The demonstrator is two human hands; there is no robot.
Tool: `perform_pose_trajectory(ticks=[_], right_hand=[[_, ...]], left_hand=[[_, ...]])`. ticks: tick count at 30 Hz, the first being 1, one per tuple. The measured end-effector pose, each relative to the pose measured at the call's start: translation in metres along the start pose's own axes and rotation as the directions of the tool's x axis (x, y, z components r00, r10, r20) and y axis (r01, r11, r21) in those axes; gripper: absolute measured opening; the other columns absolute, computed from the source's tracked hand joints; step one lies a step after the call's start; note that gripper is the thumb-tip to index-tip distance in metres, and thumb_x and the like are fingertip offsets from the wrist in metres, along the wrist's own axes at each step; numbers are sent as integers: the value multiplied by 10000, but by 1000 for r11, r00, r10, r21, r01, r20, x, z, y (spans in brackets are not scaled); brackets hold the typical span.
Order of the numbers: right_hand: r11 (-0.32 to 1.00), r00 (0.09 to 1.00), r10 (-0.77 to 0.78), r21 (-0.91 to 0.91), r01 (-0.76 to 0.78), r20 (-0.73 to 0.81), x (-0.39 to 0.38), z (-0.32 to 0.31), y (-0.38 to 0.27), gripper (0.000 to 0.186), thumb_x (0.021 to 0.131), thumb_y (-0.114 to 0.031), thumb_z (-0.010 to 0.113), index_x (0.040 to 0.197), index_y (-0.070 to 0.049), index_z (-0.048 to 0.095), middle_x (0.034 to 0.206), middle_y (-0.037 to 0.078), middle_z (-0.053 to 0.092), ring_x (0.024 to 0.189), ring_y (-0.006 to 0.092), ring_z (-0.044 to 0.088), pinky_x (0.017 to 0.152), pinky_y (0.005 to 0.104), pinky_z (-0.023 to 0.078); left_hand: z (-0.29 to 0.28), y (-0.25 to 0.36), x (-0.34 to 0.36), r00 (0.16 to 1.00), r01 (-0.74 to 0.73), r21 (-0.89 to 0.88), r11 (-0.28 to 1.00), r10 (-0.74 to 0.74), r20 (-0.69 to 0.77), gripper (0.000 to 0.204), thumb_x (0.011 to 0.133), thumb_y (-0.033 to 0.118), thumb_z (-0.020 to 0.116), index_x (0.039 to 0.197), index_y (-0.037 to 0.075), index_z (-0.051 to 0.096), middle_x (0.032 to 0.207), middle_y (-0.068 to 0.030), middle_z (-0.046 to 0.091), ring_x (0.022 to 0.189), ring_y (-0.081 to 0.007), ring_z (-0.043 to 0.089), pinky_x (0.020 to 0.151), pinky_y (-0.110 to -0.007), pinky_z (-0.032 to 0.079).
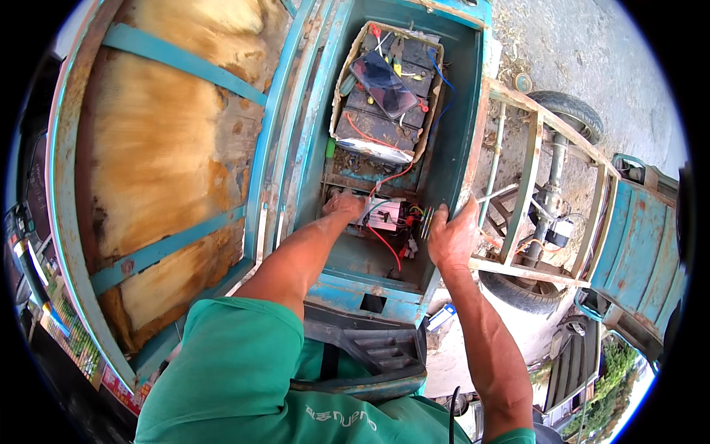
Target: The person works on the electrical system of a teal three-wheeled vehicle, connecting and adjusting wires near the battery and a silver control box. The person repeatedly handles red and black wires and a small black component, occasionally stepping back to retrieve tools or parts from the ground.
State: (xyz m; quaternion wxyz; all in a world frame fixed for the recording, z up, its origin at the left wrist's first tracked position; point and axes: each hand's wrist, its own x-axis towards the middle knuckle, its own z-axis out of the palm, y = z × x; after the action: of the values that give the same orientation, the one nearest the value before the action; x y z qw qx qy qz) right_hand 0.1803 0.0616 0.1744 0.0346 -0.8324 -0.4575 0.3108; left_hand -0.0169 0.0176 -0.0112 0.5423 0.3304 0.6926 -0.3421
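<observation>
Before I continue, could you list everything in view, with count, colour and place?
bin: one, teal, centre
carton: one, whitish, in bin
batteries: several, dark, in carton
phone: one, dark, on batteries
unit: one, silver, in bin
wires: many, mixed colours, in bin
panel: one, teal and yellowish, left
frame: one, rusty, right
wheels: two, black, by frame
plate: one, teal, far right
shirt: one, green, bottom
left hand: one, bare, beside unit
right hand: one, bare, on bin's edge

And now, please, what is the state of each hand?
Left hand: at the left end of the silver box; grip unclear.
Right hand: at the right rim of the teal compartment; grip unclear.
</observation>
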Motion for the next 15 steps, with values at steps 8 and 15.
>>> perform_pose_trajectory(ticks=[8,15], right_hand=[[999,1000,-30,13,30,-8,-2,1,2,544,870,-127,594,1333,82,400,1181,341,522,1069,516,546,939,536,439],[998,999,46,-32,-45,8,-5,-3,-3,588,857,-146,602,1364,50,378,1225,319,516,1096,505,551,938,540,444]], left_hand=[[19,-28,47,961,-257,116,959,266,-76,643,926,571,480,1164,10,686,1254,-244,632,1220,-401,572,1044,-463,454],[-39,4,-33,959,-80,-117,990,44,-282,398,899,289,586,1217,67,676,1234,-212,655,1174,-373,619,995,-485,488]])
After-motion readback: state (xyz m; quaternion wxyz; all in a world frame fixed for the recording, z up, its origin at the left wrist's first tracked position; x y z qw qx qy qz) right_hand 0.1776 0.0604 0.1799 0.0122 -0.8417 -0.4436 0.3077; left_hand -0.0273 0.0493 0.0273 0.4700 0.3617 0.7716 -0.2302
